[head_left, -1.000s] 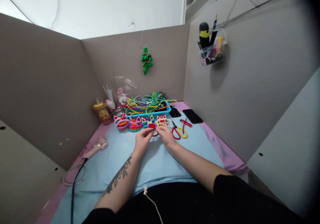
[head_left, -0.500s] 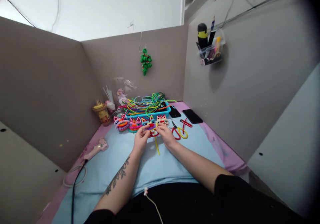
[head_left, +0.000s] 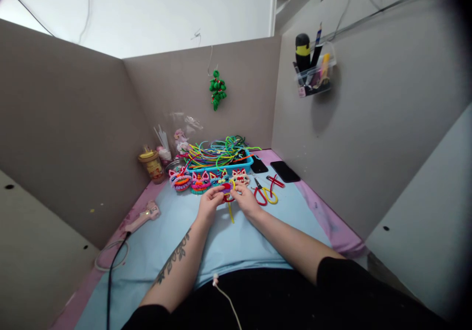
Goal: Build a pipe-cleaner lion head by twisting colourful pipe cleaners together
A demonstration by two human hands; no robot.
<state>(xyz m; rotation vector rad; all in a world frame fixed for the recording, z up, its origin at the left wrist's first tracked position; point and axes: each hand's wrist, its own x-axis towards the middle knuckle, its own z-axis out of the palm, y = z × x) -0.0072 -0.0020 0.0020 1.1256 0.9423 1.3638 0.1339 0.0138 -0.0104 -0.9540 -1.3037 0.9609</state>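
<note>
Left hand (head_left: 210, 203): grip pinched closed on a small red-and-purple fuzzy piece (head_left: 226, 188). Right hand (head_left: 246, 200): grip pinched at its yellow edge. The piece sits between both hands, over the blue-cloth-covered counter (head_left: 177, 226), near red-and-yellow-handled metal scissors (head_left: 260, 188).

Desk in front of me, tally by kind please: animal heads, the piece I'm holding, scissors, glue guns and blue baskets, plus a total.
Animal heads: 4
Held red, purple and yellow piece: 1
Scissors: 1
Pink glue gun: 1
Blue basket: 1
Total: 8
</note>
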